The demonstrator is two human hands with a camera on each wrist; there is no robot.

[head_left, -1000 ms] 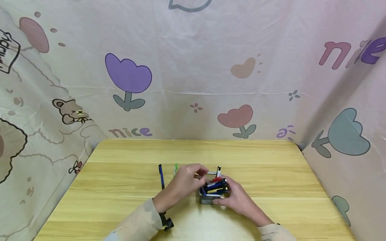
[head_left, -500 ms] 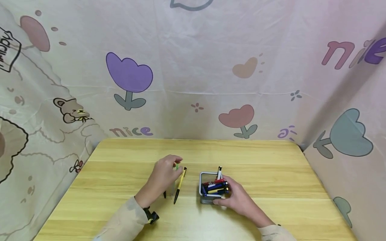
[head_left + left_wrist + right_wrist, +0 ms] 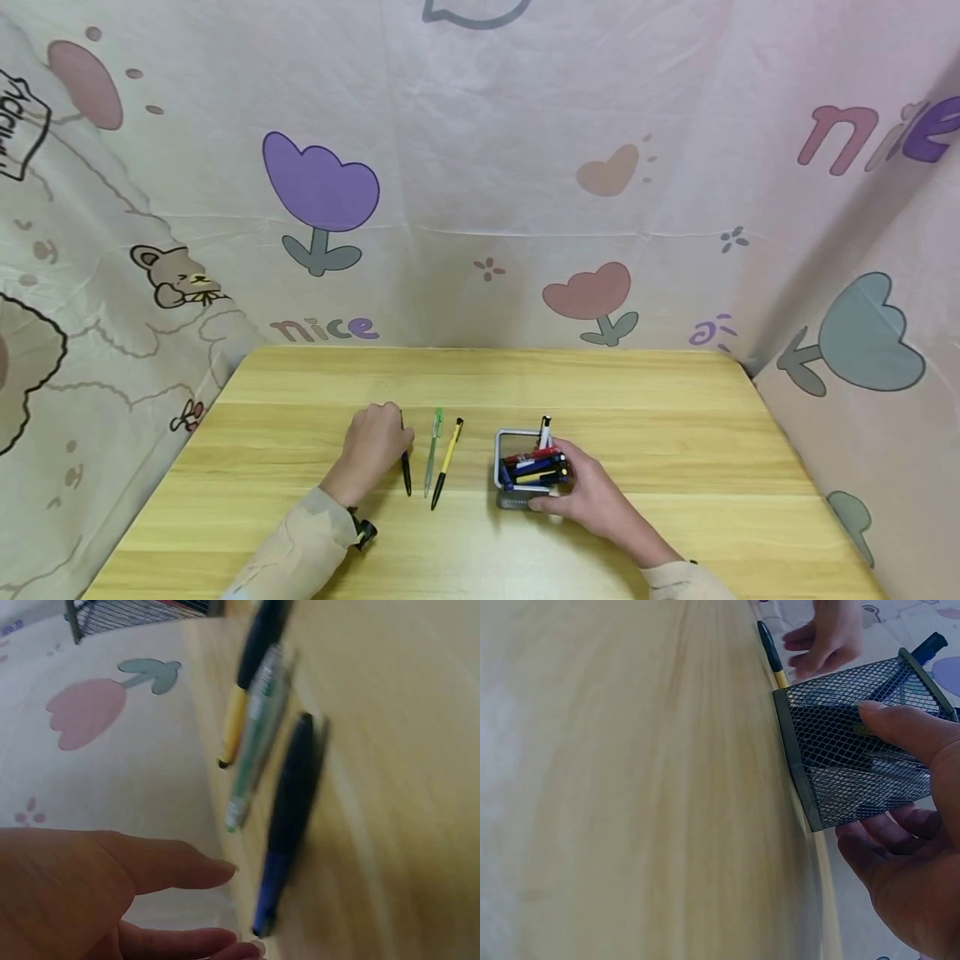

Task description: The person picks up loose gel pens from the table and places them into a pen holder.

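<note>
My left hand is over the far end of a blue pen with a black grip lying on the table. In the left wrist view, thumb and fingers are apart beside the pen's blue end, with nothing between them. Just right of it lie a clear green pen and a yellow pen with a black grip, side by side. My right hand grips a black mesh pen holder, thumb on one side and fingers on another. Several pens, red, blue, yellow and white, fill the holder.
The wooden table spreads all around, its far edge meeting a printed cloth backdrop. More of that cloth hangs along the left and right sides. A dark wrist camera sits on my left wrist.
My left hand has moved from over the pen holder leftward to the blue pen, uncovering the green and yellow pens. The right hand has stayed on the holder.
</note>
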